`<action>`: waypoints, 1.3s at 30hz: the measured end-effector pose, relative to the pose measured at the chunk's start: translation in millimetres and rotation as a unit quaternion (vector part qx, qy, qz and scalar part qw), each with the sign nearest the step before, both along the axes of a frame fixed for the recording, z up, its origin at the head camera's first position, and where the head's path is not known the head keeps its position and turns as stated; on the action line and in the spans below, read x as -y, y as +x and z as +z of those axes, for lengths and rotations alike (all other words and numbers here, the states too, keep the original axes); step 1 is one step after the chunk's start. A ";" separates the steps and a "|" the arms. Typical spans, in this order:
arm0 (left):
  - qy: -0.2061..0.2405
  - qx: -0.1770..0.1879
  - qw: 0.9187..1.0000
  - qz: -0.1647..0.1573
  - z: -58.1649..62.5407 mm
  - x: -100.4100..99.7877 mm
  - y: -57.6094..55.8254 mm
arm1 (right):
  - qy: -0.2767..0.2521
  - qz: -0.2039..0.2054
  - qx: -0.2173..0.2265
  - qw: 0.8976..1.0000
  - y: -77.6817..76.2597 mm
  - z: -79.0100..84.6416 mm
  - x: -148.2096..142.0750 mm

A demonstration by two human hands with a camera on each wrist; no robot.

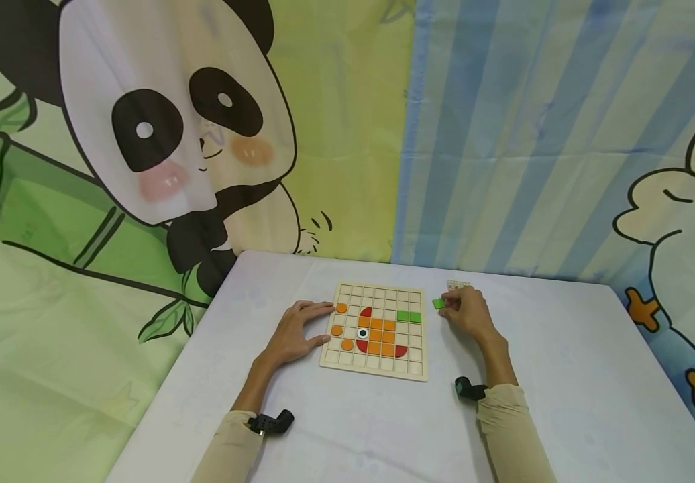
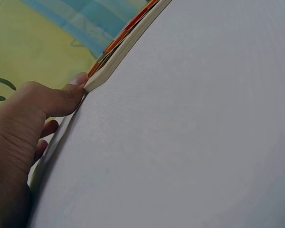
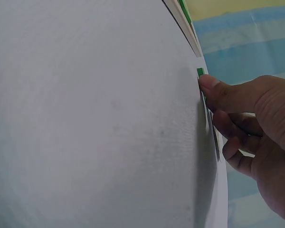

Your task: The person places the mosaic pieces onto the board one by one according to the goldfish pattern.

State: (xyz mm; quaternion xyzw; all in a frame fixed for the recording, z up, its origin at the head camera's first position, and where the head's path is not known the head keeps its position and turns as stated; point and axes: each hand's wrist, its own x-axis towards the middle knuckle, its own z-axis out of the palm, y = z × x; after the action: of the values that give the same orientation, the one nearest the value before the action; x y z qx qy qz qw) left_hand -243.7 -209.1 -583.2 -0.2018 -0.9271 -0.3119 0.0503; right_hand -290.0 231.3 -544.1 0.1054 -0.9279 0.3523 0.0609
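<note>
A pale wooden grid board [image 1: 378, 366] lies on the table with flat coloured pieces on it. My left hand [image 1: 293, 333] rests at its left edge, fingers spread, thumb and fingertips against the rim; in the left wrist view the thumb [image 2: 66, 99] meets the board's edge. Right of the board, my right hand [image 1: 471, 313] pinches a green tile [image 1: 439, 303] between thumb and fingers, low over the table. On the board, orange squares [image 1: 381, 336], red rounded pieces [image 1: 401, 351] and a black-and-white eye piece [image 1: 362, 333] form a fish-like shape. Two green tiles [image 1: 409, 316] sit at the right.
Several orange discs [image 1: 337, 331] line the board's left side. Behind my right hand, a small patterned item [image 1: 457, 284] shows partly. White cloth covers the table [image 1: 565, 376]; a cartoon panda curtain [image 1: 347, 134] hangs just behind its far edge.
</note>
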 end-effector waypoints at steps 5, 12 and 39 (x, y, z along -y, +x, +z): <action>-0.003 -0.003 1.000 0.000 -2.3 0.7 -1.2 | -0.002 0.023 0.004 1.000 -2.2 -3.0 -0.6; -0.006 -0.007 1.000 0.000 -3.1 0.7 -2.0 | -0.006 0.026 -0.005 1.000 -1.2 -3.1 -0.4; -0.001 -0.001 1.000 -0.001 -1.4 0.9 -2.1 | 0.002 0.011 -0.005 1.000 12.1 0.9 -13.3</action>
State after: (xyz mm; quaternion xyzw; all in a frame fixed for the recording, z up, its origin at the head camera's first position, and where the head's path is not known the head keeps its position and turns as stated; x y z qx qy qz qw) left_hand -245.8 -210.0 -584.6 -0.2030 -0.9272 -0.3107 0.0512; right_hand -277.9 244.6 -543.2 0.1177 -0.9270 0.3506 0.0618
